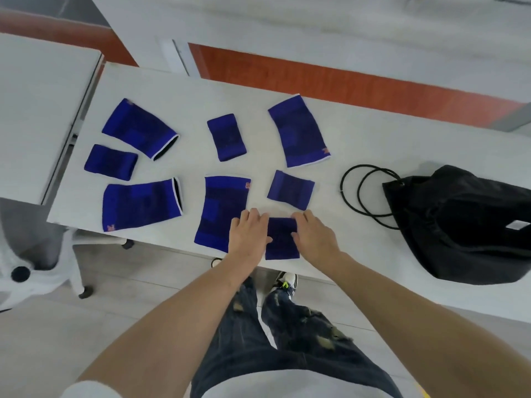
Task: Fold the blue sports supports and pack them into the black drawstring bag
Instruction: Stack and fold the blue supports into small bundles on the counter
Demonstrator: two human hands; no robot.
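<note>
Several blue sports supports lie flat on the white table [373, 145]. A small blue support [281, 239] sits at the front edge between my hands. My left hand [248, 235] rests on its left side, also over the edge of a larger support [218, 211]. My right hand [314, 237] presses on its right side. Whether the fingers grip the fabric or only lie on it is unclear. The black drawstring bag [465, 225] lies at the right, mouth open, its black cord [362, 191] looped on the table.
Other supports spread across the table: large ones [139, 127] [298, 130] [140, 205], small ones [110, 162] [227, 137] [290, 189]. A second table [37, 110] adjoins at the left. A wheeled chair [43, 254] stands below it.
</note>
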